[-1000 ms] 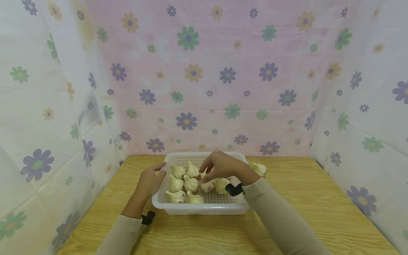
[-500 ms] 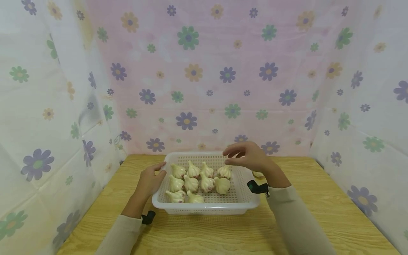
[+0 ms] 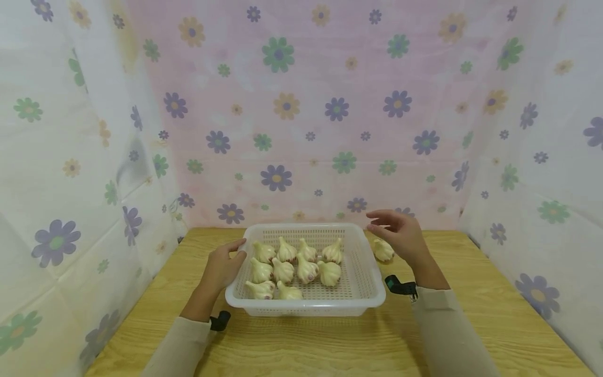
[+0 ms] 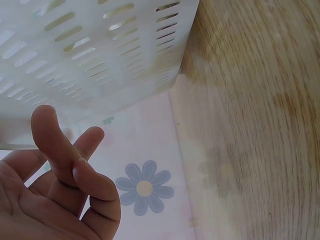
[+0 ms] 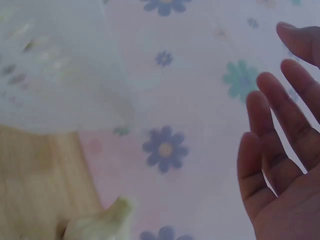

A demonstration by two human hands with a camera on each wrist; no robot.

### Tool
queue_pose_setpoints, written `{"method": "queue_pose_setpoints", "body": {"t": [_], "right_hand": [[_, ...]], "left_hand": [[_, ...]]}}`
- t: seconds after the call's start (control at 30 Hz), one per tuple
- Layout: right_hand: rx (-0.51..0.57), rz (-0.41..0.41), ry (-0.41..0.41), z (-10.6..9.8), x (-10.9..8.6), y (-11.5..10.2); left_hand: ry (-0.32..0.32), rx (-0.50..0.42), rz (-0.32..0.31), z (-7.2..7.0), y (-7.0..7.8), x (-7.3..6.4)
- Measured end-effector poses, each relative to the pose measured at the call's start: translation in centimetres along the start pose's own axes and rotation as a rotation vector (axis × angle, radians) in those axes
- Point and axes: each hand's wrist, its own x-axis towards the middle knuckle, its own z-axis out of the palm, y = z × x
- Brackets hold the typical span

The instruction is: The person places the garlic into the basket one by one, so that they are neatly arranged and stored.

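Note:
A white perforated plastic basket (image 3: pixel 306 303) holds several pale garlic bulbs (image 3: pixel 308 269), stems still on, set in rough rows toward its left side. My left hand (image 3: pixel 222 268) grips the basket's left rim; in the left wrist view its fingers (image 4: pixel 92 180) curl beneath that rim beside the slotted wall. Past the right rim, my right hand (image 3: pixel 400 234) hovers holding nothing, fingers loosely bent. Just under it one more garlic bulb (image 3: pixel 383 251) lies on the table outside the basket. That bulb's stem end (image 5: pixel 107 220) also shows, blurred, at the bottom of the right wrist view.
The basket stands on a wood-grain table (image 3: pixel 301 345). Flower-printed cloth (image 3: pixel 301 131) hangs behind the table and along both sides. Black camera mounts (image 3: pixel 400 285) sit on both wrists.
My right hand has let go of a garlic bulb in the basket's back right part and moved right, over the rim to the loose bulb. The left hand has stayed put.

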Motion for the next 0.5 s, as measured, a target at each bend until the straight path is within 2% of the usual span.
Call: {"method": "queue_pose_setpoints", "body": {"t": [0.13, 0.27, 0.4, 0.5], "right_hand": [[-0.022, 0.06, 0.082, -0.4, -0.2, 2.2], [-0.019, 0.122, 0.122, -0.7, -0.5, 4.8], [-0.023, 0.191, 0.127, -0.8, -0.9, 7.2], [-0.037, 0.227, 0.094, -0.7, -1.1, 8.5]], "left_hand": [[0.002, -0.002, -0.004, 0.0, 0.0, 0.1], [0.001, -0.012, -0.005, 0.0, -0.2, 0.1], [-0.001, -0.016, 0.002, 0.1, -0.2, 0.0], [0.001, -0.014, 0.006, 0.0, -0.3, 0.1]]}}
